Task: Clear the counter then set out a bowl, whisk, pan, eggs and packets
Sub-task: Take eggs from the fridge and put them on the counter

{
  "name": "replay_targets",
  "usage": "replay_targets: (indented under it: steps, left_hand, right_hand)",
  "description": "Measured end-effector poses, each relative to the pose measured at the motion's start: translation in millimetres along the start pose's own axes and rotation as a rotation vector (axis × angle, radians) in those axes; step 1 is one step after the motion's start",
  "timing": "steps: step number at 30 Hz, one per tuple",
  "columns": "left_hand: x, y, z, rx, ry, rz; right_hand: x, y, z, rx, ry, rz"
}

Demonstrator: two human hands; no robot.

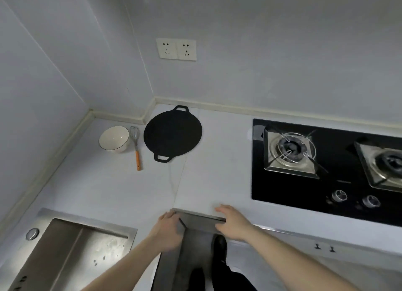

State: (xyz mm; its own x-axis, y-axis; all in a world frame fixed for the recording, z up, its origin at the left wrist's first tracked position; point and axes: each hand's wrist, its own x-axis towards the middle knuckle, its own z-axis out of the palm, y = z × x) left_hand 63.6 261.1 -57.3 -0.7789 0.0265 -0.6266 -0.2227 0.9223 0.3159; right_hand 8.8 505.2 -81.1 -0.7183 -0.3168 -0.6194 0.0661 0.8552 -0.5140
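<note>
Left hand (pixel 168 229) and right hand (pixel 231 222) rest at bench (pixel 104 186) edge, fingers relaxed, holding nothing; bowl (pixel 114 138), whisk (pixel 136 146), pan (pixel 172 134) set out.

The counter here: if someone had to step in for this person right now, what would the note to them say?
Left hand: at the counter's front edge, fingers on the left side of what looks like an opened drawer or cupboard; nothing held.
Right hand: resting on the counter edge above that opening; nothing held.
Set out already, in a row by the back corner: bowl, upright; whisk lying beside it, orange handle toward you; flat black pan right of the whisk.
Left to do: eggs and packets, neither in view. Probably look in the open unit first.
</note>
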Motion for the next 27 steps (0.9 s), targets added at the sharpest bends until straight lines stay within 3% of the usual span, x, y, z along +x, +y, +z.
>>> replay_targets:
  steps: [6, 12, 17, 21, 27]
  left_hand:
    - [-20.6, 72.1, -0.7, -0.026, 0.125, 0.232]
    - [-49.1, 191.6, -5.9, 0.022, 0.238, 0.521]
    - [-87.3, 322.7, 10.3, 0.023, 0.350, 0.720]
    - [-123.3, 441.0, 45.7, 0.014, 0.381, 0.850]
    - [-176.2, 564.8, 80.0, 0.009, 0.378, 0.998]
  right_hand:
    - [-86.6, 23.7, -41.0, 0.195, 0.256, -0.020]
    - [-193.5, 82.6, -99.4, 0.292, 0.509, -0.061]
    - [-297.1, 166.6, -139.3, 0.322, 0.688, -0.084]
    - [-393.7, 258.7, -168.7, 0.307, 0.802, -0.074]
    - [-495.7, 352.9, -207.7, 0.313, 0.955, -0.014]
